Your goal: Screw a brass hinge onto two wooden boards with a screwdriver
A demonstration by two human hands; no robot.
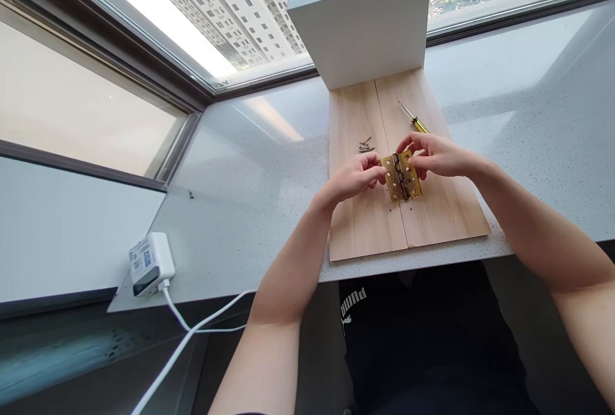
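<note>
A brass-coloured hinge (401,177), opened out with several screw holes in each leaf, is held between my two hands over the wooden boards (365,229). My left hand (358,177) grips the edge of its left leaf with closed fingers. At the right leaf, the thumb and fingers of my right hand (430,154) close on its upper edge. Small dark holes show in the boards just below the hinge. A little pile of screws (366,146) lies beyond my left hand. Past my right hand rests a screwdriver (419,124) with a yellow and black handle.
A white box-like block (365,31) stands at the boards' far end, against the window. The boards lie on a speckled white counter (269,210), near its front edge. To the left, a white charger (151,263) trails a white cable (180,344).
</note>
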